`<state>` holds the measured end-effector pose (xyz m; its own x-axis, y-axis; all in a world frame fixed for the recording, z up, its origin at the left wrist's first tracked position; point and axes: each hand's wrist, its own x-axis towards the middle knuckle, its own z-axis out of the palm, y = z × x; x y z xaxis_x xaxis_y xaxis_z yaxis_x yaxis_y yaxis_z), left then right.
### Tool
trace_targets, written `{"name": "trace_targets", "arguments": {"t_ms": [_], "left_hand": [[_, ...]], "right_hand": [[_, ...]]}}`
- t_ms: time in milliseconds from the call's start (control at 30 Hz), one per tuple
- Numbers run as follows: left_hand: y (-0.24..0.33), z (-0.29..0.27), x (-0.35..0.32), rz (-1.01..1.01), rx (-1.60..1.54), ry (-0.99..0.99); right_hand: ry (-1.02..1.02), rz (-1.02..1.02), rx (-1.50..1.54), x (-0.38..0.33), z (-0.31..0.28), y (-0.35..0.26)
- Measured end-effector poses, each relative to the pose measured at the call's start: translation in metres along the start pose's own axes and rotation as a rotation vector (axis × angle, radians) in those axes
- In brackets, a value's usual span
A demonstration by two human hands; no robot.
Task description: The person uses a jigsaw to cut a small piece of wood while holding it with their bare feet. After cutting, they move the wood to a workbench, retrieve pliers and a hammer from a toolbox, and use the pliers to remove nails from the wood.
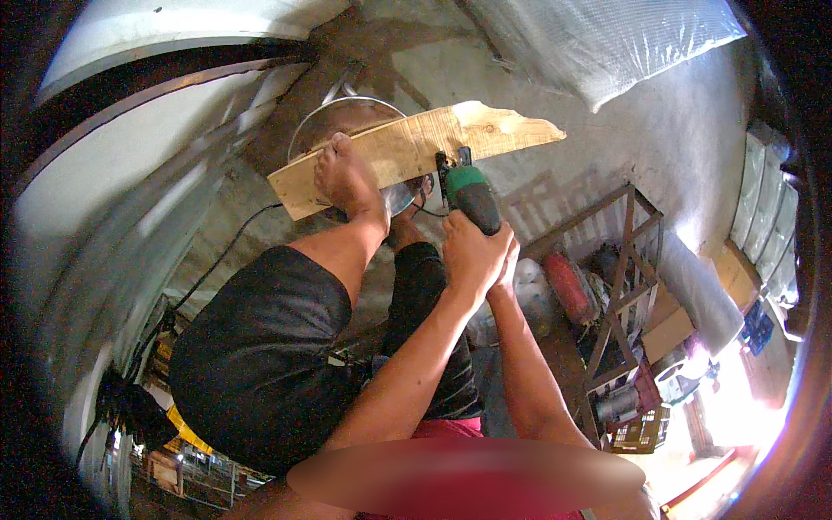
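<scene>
Both hands are closed around the rear of a green and black jigsaw [472, 195]. My left hand [469, 264] wraps the handle, while my right hand [508, 260] presses in from the right side, partly hidden behind the left. The jigsaw's front meets the near edge of a wooden board [403, 147], right of its middle; the blade itself I cannot make out. The board's right end is jagged and tapers to a point. My bare foot [348, 179] stands on its left part. Under the board is a round metal-rimmed support [325, 117], mostly covered.
A black cable [227, 247] runs along the floor at left. To the right stand a metal frame [620, 286], a red cylindrical object [570, 282], a grey roll [698, 290] and cardboard [667, 325]. Clear plastic sheeting [607, 48] hangs at the top right.
</scene>
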<state>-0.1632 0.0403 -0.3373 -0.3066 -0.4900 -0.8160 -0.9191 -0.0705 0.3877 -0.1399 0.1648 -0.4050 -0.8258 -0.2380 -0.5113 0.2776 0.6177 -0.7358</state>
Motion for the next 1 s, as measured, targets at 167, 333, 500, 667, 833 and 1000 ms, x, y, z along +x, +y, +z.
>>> {"name": "trace_targets", "arguments": {"t_ms": [167, 333, 500, 667, 833, 1000], "left_hand": [[0.002, -0.001, 0.003, -0.027, -0.003, -0.037], [0.005, -0.004, 0.003, -0.048, 0.013, -0.043], [0.009, -0.009, 0.005, -0.06, -0.025, -0.091], [0.011, -0.012, 0.001, -0.086, -0.016, -0.118], [0.014, -0.014, 0.002, -0.071, 0.009, -0.107], [0.016, -0.015, 0.006, -0.071, 0.031, -0.102]], "right_hand": [[-0.021, 0.138, 0.032, 0.002, 0.006, 0.007], [0.081, -0.062, -0.048, 0.002, 0.003, -0.023], [0.049, -0.001, -0.08, 0.005, -0.001, -0.037], [-0.01, 0.112, -0.201, 0.008, -0.003, -0.036], [0.044, 0.046, -0.141, 0.007, -0.002, -0.041], [0.032, 0.075, -0.134, 0.006, -0.002, -0.039]]}}
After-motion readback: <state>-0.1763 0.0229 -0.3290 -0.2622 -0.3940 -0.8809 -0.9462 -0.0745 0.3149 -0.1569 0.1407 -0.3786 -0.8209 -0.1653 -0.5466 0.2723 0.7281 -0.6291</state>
